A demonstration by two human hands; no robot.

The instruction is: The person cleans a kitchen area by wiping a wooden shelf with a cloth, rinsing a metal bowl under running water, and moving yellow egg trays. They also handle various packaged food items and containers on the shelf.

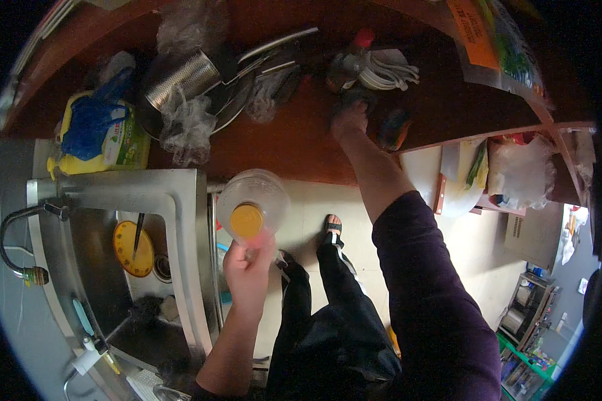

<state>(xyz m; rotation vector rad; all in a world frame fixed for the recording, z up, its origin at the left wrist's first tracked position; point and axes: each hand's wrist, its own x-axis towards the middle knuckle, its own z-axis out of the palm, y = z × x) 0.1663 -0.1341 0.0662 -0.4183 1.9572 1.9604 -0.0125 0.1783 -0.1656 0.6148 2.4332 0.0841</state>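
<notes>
My left hand grips the lower edge of a translucent plastic container, held over the floor beside the sink. A round yellow lid or disc shows in or against it; which one I cannot tell. My right hand reaches onto the brown wooden shelf and touches a dark, blurred item there, whose kind I cannot tell. Just beyond that hand are a bottle with a red cap and a stack of white bowls or spoons. A dark jar or packet stands to its right.
Left on the shelf are a perforated metal utensil holder, crumpled clear plastic bags and a yellow detergent jug. Below lies a steel sink holding a yellow plate. A cleaver rests on a round board at right.
</notes>
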